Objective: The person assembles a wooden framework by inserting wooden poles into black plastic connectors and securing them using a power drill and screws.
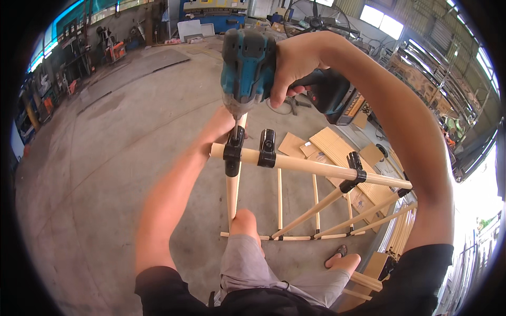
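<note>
My right hand (298, 66) grips a teal and black cordless impact driver (247, 66) by its handle, with the battery at the right. Its bit (236, 126) points down onto a black metal pipe joint (233, 150) at the left end of a beige tube (311, 165). Behind that joint, my left hand (224, 124) is closed around the upright beige tube; most of its fingers are hidden. A second black joint (268, 147) sits on the crosswise tube, and another (354, 173) lies farther right, with a slanted tube below it.
The tube frame reaches down to a bottom rail (295, 238) on the concrete floor, beside my legs. Cardboard sheets (348, 158) and bundled beige tubes (403, 231) lie to the right. A large fan (316, 22) stands at the back, and racks (432, 73) line the right side.
</note>
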`<action>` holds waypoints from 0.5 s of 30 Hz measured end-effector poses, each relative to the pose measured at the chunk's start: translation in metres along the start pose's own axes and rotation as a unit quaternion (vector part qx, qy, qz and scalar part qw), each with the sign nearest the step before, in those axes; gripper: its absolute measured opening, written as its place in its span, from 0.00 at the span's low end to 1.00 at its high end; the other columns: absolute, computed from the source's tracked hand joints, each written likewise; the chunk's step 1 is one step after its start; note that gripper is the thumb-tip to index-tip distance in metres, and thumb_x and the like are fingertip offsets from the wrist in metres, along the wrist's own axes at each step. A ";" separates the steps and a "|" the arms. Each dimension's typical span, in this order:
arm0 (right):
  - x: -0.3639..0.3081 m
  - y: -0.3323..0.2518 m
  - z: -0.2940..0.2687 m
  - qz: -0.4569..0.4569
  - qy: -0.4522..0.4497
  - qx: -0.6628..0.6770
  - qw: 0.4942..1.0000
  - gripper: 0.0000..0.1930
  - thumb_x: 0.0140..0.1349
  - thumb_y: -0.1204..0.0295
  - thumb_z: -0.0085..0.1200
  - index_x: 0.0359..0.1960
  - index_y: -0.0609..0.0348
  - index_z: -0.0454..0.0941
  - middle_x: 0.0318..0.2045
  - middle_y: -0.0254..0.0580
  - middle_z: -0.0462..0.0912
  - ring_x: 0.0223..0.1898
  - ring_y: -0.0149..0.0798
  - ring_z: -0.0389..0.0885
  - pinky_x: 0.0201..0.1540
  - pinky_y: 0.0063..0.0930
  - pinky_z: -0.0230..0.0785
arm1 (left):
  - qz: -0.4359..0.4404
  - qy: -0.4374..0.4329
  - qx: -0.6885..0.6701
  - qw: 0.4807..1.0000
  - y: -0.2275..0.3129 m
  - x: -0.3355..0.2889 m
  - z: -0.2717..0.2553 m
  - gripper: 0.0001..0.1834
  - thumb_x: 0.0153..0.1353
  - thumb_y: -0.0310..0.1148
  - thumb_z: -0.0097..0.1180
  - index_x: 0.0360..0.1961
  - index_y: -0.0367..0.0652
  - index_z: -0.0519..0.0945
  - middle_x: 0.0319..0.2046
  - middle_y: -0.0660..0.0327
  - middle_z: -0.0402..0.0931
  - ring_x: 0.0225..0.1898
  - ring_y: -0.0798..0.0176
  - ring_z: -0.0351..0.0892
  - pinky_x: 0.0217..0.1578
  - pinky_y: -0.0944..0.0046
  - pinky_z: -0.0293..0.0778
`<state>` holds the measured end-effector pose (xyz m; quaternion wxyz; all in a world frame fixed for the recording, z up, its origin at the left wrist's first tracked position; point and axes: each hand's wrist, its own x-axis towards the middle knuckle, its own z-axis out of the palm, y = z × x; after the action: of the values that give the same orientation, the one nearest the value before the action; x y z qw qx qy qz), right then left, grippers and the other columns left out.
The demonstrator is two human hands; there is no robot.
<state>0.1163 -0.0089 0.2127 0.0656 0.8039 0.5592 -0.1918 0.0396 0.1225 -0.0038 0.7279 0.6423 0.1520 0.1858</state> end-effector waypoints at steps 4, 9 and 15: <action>-0.011 0.001 0.002 0.025 0.015 -0.006 1.000 0.12 0.47 0.65 0.69 0.20 0.59 0.81 0.17 0.35 0.76 0.18 0.30 0.73 0.22 0.25 0.66 | 0.052 0.014 -0.067 0.996 -0.011 0.001 0.012 0.23 0.59 0.55 0.59 0.36 0.45 0.72 0.21 0.65 0.69 0.18 0.70 0.71 0.20 0.69 0.68; -0.006 -0.006 0.005 0.033 0.016 0.017 0.999 0.11 0.45 0.67 0.71 0.21 0.59 0.83 0.18 0.35 0.79 0.19 0.27 0.75 0.21 0.23 0.67 | 0.076 0.049 -0.106 0.990 -0.021 0.009 0.002 0.17 0.60 0.42 0.51 0.24 0.37 0.73 0.17 0.58 0.71 0.16 0.63 0.72 0.20 0.62 0.69; 0.000 0.004 0.007 -0.009 0.002 0.015 1.000 0.11 0.47 0.67 0.69 0.20 0.59 0.80 0.16 0.35 0.76 0.17 0.29 0.72 0.20 0.25 0.64 | 0.058 0.053 -0.092 0.993 -0.012 0.001 0.012 0.17 0.59 0.41 0.51 0.21 0.38 0.74 0.16 0.57 0.72 0.16 0.64 0.71 0.19 0.64 0.66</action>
<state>0.1183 -0.0122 0.2057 0.0508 0.8000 0.5637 -0.1992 0.0469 0.1112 -0.0143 0.7628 0.5696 0.1345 0.2747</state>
